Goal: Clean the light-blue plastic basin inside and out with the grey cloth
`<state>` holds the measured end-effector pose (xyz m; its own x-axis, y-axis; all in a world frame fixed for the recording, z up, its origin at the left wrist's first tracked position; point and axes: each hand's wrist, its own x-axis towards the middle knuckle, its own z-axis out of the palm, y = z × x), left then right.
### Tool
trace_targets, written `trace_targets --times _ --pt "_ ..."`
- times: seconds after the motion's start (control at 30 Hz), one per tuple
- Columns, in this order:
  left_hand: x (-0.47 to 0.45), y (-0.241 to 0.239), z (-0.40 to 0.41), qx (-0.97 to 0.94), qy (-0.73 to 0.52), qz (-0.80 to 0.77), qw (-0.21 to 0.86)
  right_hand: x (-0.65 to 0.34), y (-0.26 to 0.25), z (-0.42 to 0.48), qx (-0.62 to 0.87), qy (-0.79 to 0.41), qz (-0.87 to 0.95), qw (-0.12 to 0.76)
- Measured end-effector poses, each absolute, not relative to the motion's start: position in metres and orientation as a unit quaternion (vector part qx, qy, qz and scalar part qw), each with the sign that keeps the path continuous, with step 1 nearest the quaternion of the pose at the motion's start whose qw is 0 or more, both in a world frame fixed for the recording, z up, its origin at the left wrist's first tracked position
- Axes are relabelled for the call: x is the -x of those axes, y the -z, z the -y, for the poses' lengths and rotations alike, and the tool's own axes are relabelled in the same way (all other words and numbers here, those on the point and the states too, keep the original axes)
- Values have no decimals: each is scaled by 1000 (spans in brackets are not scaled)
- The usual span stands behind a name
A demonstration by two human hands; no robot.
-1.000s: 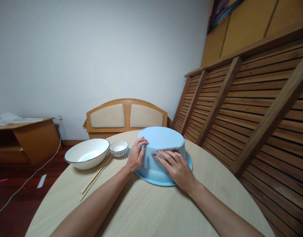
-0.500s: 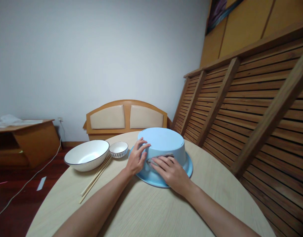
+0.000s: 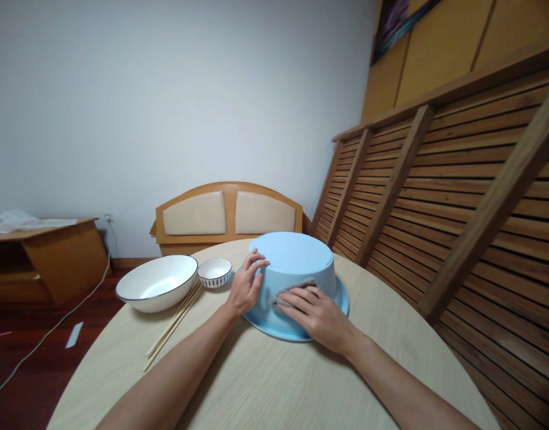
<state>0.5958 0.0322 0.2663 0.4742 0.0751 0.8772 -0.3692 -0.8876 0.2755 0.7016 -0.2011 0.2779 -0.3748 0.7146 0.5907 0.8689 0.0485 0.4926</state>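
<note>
A light blue basin (image 3: 296, 254) stands upside down on the round wooden table (image 3: 265, 382), its wide rim against the tabletop. My left hand (image 3: 246, 285) rests at the basin's left side with the fingers spread and slightly bent, touching near the edge of its upturned bottom. In my right hand (image 3: 318, 313) is a grey cloth (image 3: 285, 294), pressed flat against the near side wall of the basin. Much of the cloth is hidden under my fingers.
Left of the basin are a small patterned bowl (image 3: 215, 272), a large white bowl (image 3: 158, 283) and several wooden chopsticks (image 3: 173, 327). A headboard (image 3: 229, 212) stands behind the table. Wooden slatted panels (image 3: 435, 203) lean along the right. A low cabinet (image 3: 68, 260) is at left.
My right hand and the cloth have slid a little to the right along the basin's wall. My left hand has shifted slightly left, still touching the basin.
</note>
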Motion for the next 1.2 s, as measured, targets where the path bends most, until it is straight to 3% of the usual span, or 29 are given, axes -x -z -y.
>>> trace_targets --times 0.2,0.37,0.6,0.97,1.2 --pt "-595 -266 -37 -827 -503 94 233 -705 -282 203 595 460 646 135" --pt "-595 -266 -33 -830 -501 87 228 -696 -270 200 526 375 759 80" --pt "-597 -262 -24 -827 -512 58 224 -668 -260 184 571 319 752 81" --pt "-596 -264 -27 -830 -505 65 228 -692 -287 216 569 177 801 63" --pt "-595 -264 -23 -831 -502 65 232 -697 -277 209 567 320 752 102"
